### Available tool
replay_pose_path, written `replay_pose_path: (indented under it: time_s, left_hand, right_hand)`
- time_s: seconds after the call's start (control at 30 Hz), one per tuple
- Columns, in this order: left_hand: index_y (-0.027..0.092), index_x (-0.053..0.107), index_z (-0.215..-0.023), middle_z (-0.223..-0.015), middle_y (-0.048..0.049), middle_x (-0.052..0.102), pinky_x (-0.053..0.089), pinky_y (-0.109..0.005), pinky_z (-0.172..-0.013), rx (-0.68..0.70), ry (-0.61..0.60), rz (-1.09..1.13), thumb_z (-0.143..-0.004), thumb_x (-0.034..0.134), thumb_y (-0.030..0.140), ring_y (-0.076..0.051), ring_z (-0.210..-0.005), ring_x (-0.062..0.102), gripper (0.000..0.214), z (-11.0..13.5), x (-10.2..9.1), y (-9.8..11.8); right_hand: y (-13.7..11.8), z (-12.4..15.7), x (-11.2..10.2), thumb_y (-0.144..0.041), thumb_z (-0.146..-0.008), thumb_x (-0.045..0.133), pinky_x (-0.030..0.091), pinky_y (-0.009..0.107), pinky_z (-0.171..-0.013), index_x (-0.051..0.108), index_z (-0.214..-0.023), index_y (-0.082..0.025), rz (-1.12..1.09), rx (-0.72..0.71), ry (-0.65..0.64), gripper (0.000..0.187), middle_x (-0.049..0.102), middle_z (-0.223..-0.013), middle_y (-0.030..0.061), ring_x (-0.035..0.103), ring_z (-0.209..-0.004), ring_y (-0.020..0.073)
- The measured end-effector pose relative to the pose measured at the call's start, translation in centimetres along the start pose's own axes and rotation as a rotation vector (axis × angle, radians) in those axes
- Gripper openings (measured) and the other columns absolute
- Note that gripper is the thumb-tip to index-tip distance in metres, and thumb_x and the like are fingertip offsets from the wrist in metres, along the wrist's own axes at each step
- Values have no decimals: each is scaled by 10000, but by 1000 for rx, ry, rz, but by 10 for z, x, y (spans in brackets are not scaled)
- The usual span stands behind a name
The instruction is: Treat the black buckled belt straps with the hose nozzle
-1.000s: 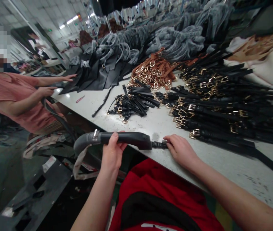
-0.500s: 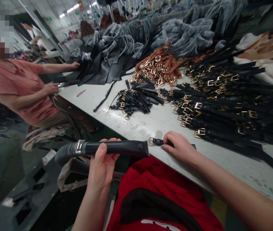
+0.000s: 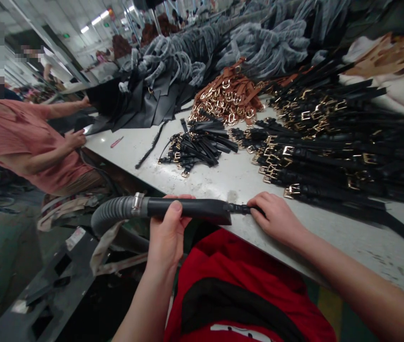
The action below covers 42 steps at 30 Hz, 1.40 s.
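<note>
My left hand [image 3: 170, 221] is wrapped round the black nozzle [image 3: 202, 209] of a ribbed grey hose, which a metal clamp [image 3: 137, 204] joins behind it. The nozzle's flat end points right, over the table edge. Just past that end, my right hand [image 3: 271, 211] pinches a short black buckle strap [image 3: 239, 209] above the tabletop. The strap's buckle end is hidden at the nozzle's mouth. I cannot tell if the two touch or the buckle is inside.
Black buckle straps [image 3: 315, 161] cover the table's right side, with a smaller heap [image 3: 198, 145] and brown straps [image 3: 228, 97] beyond. A red tool [image 3: 117, 142] lies by the left edge. A co-worker in a pink shirt [image 3: 34, 142] handles black sheets [image 3: 145, 104]. A grey machine [image 3: 55, 280] stands lower left.
My left hand has brought the nozzle right, up to the strap, and the strap's buckle has gone out of sight behind or into its mouth. The co-worker has lifted a black sheet.
</note>
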<state>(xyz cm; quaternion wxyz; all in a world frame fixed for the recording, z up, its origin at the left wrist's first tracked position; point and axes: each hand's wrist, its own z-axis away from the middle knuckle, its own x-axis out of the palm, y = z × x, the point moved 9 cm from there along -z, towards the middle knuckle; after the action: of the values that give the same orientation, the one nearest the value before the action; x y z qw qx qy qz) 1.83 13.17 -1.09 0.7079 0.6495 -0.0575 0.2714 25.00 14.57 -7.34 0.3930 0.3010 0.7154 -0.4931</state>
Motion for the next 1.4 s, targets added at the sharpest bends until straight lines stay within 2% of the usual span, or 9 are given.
replay_pose_path:
  time_s: [0.1, 0.17, 0.33, 0.5, 0.6, 0.73, 0.9, 1.13, 1.4]
  left_hand:
    - [178, 614, -791, -798, -34, 723, 532, -370, -786, 17, -69, -79, -583, 815, 320, -196, -782, 680, 322, -5, 32, -12]
    - [176, 609, -790, -816, -35, 719, 520, -367, -798, 14, -118, -118, -584, 812, 320, -192, -801, 670, 323, -9, 44, -17]
    - [178, 605, -837, -818, -40, 719, 524, -347, -733, -6, -93, -171, -575, 811, 337, -203, -794, 673, 370, -12, 42, -13]
    - [182, 591, -809, -809, -39, 718, 516, -374, -773, -5, -96, -171, -572, 809, 345, -215, -801, 677, 361, -9, 50, -19]
    - [182, 599, -836, -826, -43, 721, 523, -367, -743, -30, -79, -167, -589, 800, 355, -216, -800, 680, 362, -14, 39, -19]
    - [189, 601, -844, -807, -26, 724, 525, -331, -733, -4, 20, -115, -586, 805, 337, -185, -769, 684, 360, -20, 1, 0]
    - [206, 624, -841, -818, -18, 732, 546, -342, -735, 5, 53, -42, -591, 803, 338, -205, -816, 698, 334, -9, -27, 13]
    - [213, 652, -823, -803, -16, 742, 560, -345, -735, -33, 90, 11, -579, 816, 319, -220, -832, 707, 312, 5, -40, 12]
    - [228, 675, -820, -816, -12, 744, 565, -340, -748, -40, 86, 18, -600, 807, 335, -219, -854, 707, 277, 6, -43, 11]
  right_hand:
    - [1, 1, 4, -173, -850, 460, 382, 344, -751, 619, -900, -176, 27, -8, -21, 167, 614, -890, 86, 544, -852, 224]
    - [1, 0, 5, -176, -854, 461, 375, 340, -739, 621, -894, -176, 33, -11, -22, 164, 613, -879, 84, 542, -840, 219]
    - [-1, 0, 5, -190, -869, 456, 366, 339, -750, 617, -906, -183, 5, -27, -36, 165, 612, -899, 80, 533, -864, 220]
    - [1, 0, 5, -187, -868, 445, 360, 344, -727, 604, -868, -179, 39, -21, -37, 159, 602, -873, 92, 524, -827, 226]
    - [1, 0, 5, -200, -881, 433, 367, 348, -742, 607, -879, -183, 20, -19, -32, 175, 609, -882, 92, 531, -838, 227]
    - [1, 2, 5, -206, -882, 434, 376, 361, -760, 611, -893, -175, -5, -2, -24, 180, 614, -895, 97, 543, -861, 235]
    - [-7, 0, -3, -234, -874, 466, 387, 361, -824, 590, -1075, -179, -103, -56, 3, 242, 603, -1050, 103, 539, -969, 232]
    - [-14, -19, 8, -251, -792, 571, 378, 324, -763, 622, -906, -207, -102, -135, -221, 132, 614, -913, 53, 545, -856, 199]
    - [-14, -19, 8, -301, -819, 560, 371, 322, -756, 614, -923, -208, -90, -154, -196, 149, 613, -912, 56, 545, -850, 201]
